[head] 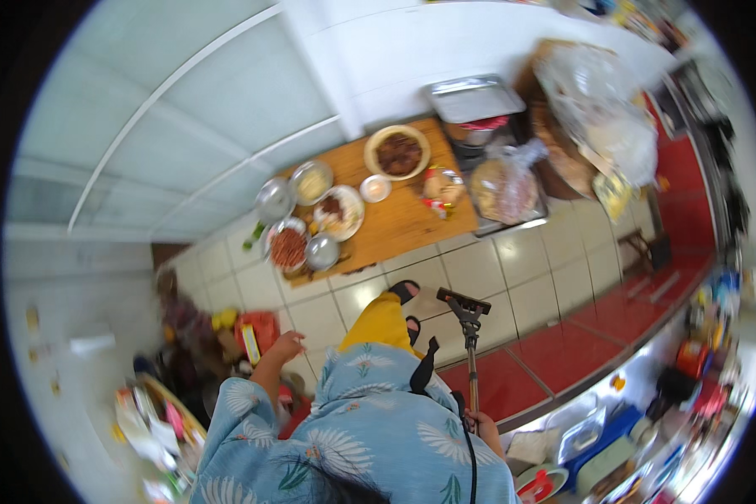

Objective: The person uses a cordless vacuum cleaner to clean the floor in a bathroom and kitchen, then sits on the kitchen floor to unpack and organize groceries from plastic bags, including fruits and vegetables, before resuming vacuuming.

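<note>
My right hand (484, 428) is closed around the pole of a floor mop or similar long-handled cleaning tool (472, 359), at the lower centre right. The tool's dark flat head (463, 301) is by the tiled floor, just right of my sandalled feet (405, 291). My left hand (288, 346) hangs out to the left with nothing in it, fingers slightly curled, near a red bag (264, 331). Ahead stands a wooden table (403, 220) holding a bowl of dark food (399, 154), a bowl of reddish pieces (288, 247), a plate of food (351, 214) and metal bowls (275, 200).
Metal trays (476, 99) and a plastic bag of food (507, 189) adjoin the table's right end. Large clear bags (595, 107) stand beyond. A red-tiled cabinet front (523, 378) and cluttered counter run along the right. Stored items crowd the left, beside a frosted partition (227, 82).
</note>
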### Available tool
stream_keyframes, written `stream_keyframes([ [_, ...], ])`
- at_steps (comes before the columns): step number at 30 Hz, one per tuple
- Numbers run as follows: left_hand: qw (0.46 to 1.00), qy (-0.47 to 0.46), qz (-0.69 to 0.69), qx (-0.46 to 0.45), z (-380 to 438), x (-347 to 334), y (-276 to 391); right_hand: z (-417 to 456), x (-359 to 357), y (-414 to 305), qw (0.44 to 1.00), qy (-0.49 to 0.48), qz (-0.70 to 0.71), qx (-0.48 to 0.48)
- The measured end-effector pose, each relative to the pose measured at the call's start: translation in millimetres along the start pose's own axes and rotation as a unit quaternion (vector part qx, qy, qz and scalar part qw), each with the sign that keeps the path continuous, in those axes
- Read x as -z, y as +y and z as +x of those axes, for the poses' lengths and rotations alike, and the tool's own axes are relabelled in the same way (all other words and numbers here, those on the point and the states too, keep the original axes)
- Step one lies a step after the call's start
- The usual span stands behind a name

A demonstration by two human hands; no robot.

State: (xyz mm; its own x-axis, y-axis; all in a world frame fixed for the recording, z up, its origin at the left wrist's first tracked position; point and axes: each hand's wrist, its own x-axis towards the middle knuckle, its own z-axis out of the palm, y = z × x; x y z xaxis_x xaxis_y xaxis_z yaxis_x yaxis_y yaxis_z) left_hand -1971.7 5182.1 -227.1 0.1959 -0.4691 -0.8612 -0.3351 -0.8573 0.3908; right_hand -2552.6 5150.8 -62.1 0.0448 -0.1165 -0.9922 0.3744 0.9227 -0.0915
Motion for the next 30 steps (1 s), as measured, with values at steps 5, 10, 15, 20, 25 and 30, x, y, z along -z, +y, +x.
stream_keyframes([
  [5, 0.988, 0.088, 0.066, -0.111, -119.6, -107.3, -54.1, 5.4, -18.2, -18.4, 0.991, -0.075, -0.021, -0.112],
  [10, 0.973, 0.195, -0.106, 0.06, -207.1, -97.4, -112.3, 10.1, -57.7, -20.3, 0.971, -0.073, -0.188, -0.127],
  [15, 0.882, 0.256, -0.374, 0.13, -229.7, -111.9, -216.8, 1.1, -128.8, -10.6, 0.901, -0.128, -0.378, -0.173],
  [20, 0.933, 0.218, -0.259, 0.123, -242.0, -173.0, -281.3, -29.1, -237.9, 37.5, 0.733, -0.126, -0.667, -0.042],
  [25, 0.963, 0.064, -0.257, 0.051, -240.8, -151.0, -312.4, -17.6, -327.6, 106.7, 0.582, -0.163, -0.797, 0.007],
  [30, 0.877, 0.245, -0.401, 0.096, -234.7, -92.5, -384.6, 6.1, -415.1, 160.0, 0.429, -0.221, -0.876, 0.007],
])
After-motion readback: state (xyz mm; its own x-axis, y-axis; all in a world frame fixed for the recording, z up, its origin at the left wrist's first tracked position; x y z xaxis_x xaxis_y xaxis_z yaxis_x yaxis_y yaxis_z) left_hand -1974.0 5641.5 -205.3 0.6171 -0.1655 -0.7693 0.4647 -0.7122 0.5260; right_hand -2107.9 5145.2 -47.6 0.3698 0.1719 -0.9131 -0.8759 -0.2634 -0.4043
